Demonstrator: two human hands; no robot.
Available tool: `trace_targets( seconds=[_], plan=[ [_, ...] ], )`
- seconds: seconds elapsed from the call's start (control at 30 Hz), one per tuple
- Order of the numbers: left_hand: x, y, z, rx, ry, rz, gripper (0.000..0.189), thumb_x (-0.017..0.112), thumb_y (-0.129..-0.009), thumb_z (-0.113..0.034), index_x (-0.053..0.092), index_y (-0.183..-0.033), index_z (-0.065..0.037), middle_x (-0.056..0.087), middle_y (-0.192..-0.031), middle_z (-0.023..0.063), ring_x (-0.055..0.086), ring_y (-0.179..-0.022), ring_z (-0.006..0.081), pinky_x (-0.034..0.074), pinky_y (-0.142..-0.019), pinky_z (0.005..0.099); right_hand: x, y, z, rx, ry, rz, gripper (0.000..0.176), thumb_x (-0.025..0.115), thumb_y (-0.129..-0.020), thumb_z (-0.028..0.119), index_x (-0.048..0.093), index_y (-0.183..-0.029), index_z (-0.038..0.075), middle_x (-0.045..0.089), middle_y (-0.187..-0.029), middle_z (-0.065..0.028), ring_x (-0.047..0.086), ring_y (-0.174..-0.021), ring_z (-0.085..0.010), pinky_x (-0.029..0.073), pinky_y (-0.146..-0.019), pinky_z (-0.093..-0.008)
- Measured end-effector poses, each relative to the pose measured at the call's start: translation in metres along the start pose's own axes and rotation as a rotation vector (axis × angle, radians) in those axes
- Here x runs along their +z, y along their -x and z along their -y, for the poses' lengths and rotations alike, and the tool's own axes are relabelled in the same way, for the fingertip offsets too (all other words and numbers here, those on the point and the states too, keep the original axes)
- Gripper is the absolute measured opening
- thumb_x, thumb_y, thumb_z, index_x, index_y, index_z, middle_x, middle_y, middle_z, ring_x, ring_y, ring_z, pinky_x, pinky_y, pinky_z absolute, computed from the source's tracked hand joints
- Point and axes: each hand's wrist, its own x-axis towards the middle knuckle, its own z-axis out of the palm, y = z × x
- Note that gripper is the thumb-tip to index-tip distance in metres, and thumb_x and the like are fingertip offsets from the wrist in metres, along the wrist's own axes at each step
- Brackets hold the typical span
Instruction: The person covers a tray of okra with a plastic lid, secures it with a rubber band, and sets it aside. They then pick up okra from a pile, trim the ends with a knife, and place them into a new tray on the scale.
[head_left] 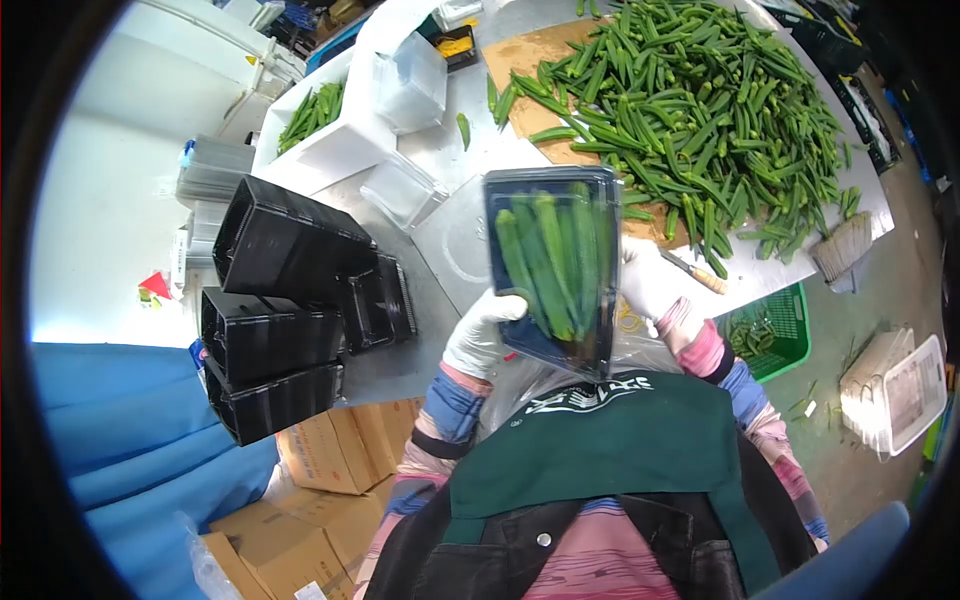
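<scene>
A black tray of okra with a clear lid over it is held up in front of my chest. My left hand, in a white glove, grips its lower left side with the thumb on the front. On the opposite side my gloved right hand closes on the tray's right edge; part of its fingers is behind the tray. A knife with a wooden handle lies just right of my right hand. Beyond it spreads a big pile of loose okra on cardboard and a white sheet.
Stacks of black trays stand at the left, with clear lids behind. A white foam box holds more okra. A green basket and a white basket are at the right; cardboard boxes sit below left.
</scene>
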Motion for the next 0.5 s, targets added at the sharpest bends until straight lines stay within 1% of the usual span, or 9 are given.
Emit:
trace_targets(
  seconds=[0.03, 0.07, 0.13, 0.17, 0.27, 0.3, 0.33, 0.43, 0.5],
  plan=[
    [0.007, 0.000, -0.004, -0.046, 0.006, 0.109, 0.053, 0.072, -0.079, -0.007, 0.057, -0.129, 0.002, 0.070, -0.106, 0.0103, 0.069, -0.093, 0.0191, 0.057, -0.084, 0.0327, 0.006, 0.008, 0.000, -0.155, 0.002, -0.095, 0.031, 0.055, -0.098, 0.013, 0.062, -0.126, 0.002, 0.071, -0.094, -0.0107, 0.065, -0.085, -0.0147, 0.054, -0.076, -0.0295],
    [0.010, -0.002, -0.005, -0.031, -0.038, 0.097, 0.056, 0.072, -0.079, -0.008, 0.055, -0.131, 0.001, 0.069, -0.109, 0.0102, 0.069, -0.095, 0.0189, 0.057, -0.085, 0.0329, 0.012, 0.016, 0.000, -0.309, 0.019, -0.193, 0.033, 0.050, -0.101, 0.014, 0.058, -0.129, -0.001, 0.069, -0.091, -0.0068, 0.061, -0.080, -0.0124, 0.053, -0.070, -0.0284],
    [0.010, -0.003, -0.004, 0.003, -0.126, 0.073, 0.064, 0.073, -0.079, -0.009, 0.050, -0.138, 0.000, 0.067, -0.117, 0.0110, 0.066, -0.102, 0.0191, 0.055, -0.090, 0.0336, 0.019, 0.021, 0.011, -0.269, -0.142, -0.212, 0.032, 0.043, -0.104, 0.015, 0.056, -0.129, 0.000, 0.066, -0.093, -0.0045, 0.058, -0.079, -0.0106, 0.052, -0.071, -0.0276],
    [0.011, -0.003, -0.005, -0.001, -0.089, 0.085, 0.064, 0.073, -0.079, -0.009, 0.049, -0.139, 0.000, 0.066, -0.118, 0.0112, 0.066, -0.104, 0.0192, 0.055, -0.090, 0.0338, 0.023, 0.024, 0.016, -0.251, -0.224, -0.224, 0.033, 0.039, -0.106, 0.016, 0.055, -0.129, 0.000, 0.064, -0.094, -0.0034, 0.056, -0.079, -0.0096, 0.051, -0.072, -0.0273],
    [0.034, 0.007, -0.016, -0.031, 0.015, 0.089, 0.068, 0.072, -0.080, -0.008, 0.046, -0.141, 0.001, 0.063, -0.124, 0.0121, 0.064, -0.109, 0.0196, 0.053, -0.094, 0.0340, 0.023, 0.024, 0.019, -0.349, -0.309, -0.202, 0.031, 0.040, -0.106, 0.015, 0.056, -0.129, 0.001, 0.064, -0.095, -0.0049, 0.057, -0.081, -0.0097, 0.052, -0.073, -0.0276],
    [0.033, 0.009, -0.017, -0.026, -0.002, 0.078, 0.065, 0.072, -0.079, -0.008, 0.048, -0.139, 0.001, 0.064, -0.121, 0.0115, 0.065, -0.108, 0.0191, 0.054, -0.093, 0.0335, 0.023, 0.026, 0.027, -0.382, -0.314, -0.211, 0.030, 0.041, -0.105, 0.014, 0.056, -0.128, 0.001, 0.064, -0.096, -0.0052, 0.057, -0.082, -0.0099, 0.052, -0.074, -0.0280],
    [0.030, 0.010, -0.019, -0.023, -0.018, 0.066, 0.062, 0.072, -0.079, -0.008, 0.051, -0.136, 0.002, 0.065, -0.118, 0.0108, 0.065, -0.106, 0.0186, 0.054, -0.093, 0.0331, 0.024, 0.025, 0.028, -0.312, -0.395, -0.199, 0.030, 0.044, -0.104, 0.014, 0.056, -0.128, 0.001, 0.065, -0.095, -0.0056, 0.057, -0.081, -0.0101, 0.052, -0.074, -0.0288],
    [0.009, 0.008, -0.016, -0.001, -0.052, 0.095, 0.051, 0.073, -0.078, -0.010, 0.057, -0.126, 0.001, 0.067, -0.109, 0.0083, 0.066, -0.099, 0.0167, 0.053, -0.090, 0.0315, 0.018, 0.006, -0.009, -0.550, 0.182, -0.273, 0.029, 0.056, -0.096, 0.014, 0.058, -0.121, -0.001, 0.068, -0.098, -0.0095, 0.063, -0.080, -0.0138, 0.053, -0.071, -0.0325],
    [0.005, 0.007, -0.018, 0.013, -0.077, 0.116, 0.045, 0.073, -0.078, -0.012, 0.060, -0.119, 0.001, 0.068, -0.102, 0.0063, 0.066, -0.094, 0.0152, 0.053, -0.087, 0.0304, 0.014, -0.003, -0.015, -0.482, 0.160, -0.186, 0.028, 0.058, -0.094, 0.014, 0.060, -0.117, -0.002, 0.069, -0.100, -0.0110, 0.066, -0.081, -0.0162, 0.053, -0.070, -0.0339]
  ],
)
